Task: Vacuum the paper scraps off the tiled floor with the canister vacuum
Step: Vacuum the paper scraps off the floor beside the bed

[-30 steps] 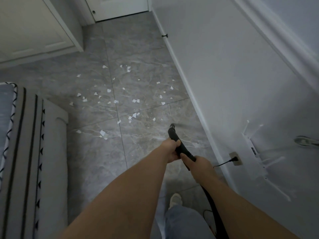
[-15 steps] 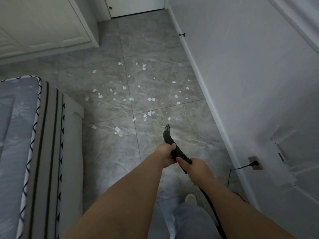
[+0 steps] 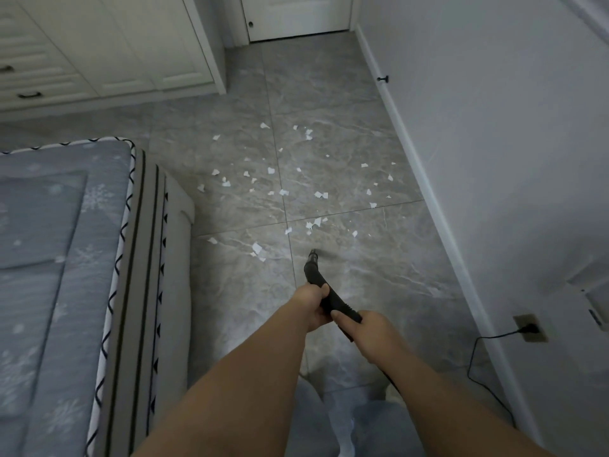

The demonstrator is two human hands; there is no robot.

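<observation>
Both hands hold the black vacuum hose handle [image 3: 313,270], its open tip pointing down at the grey tiled floor [image 3: 362,275]. My left hand [image 3: 311,305] grips the handle nearer the tip; my right hand [image 3: 361,328] grips it just behind, where the hose runs back under my arm. Several white paper scraps [image 3: 316,222] lie scattered on the tiles ahead of the tip, the closest piece [image 3: 257,249] to its left. The canister itself is out of view.
A bed with a grey patterned cover [image 3: 59,275] fills the left side. White cabinets [image 3: 99,44] and a door [image 3: 296,14] stand at the far end. A wall [image 3: 494,159] runs along the right, with a plugged-in socket [image 3: 530,328], black cord and door stopper [image 3: 383,79].
The view has swung left and up, so more of the bed and cabinets show. The hose tip and both hands keep their grip and sit about the same distance from the scraps.
</observation>
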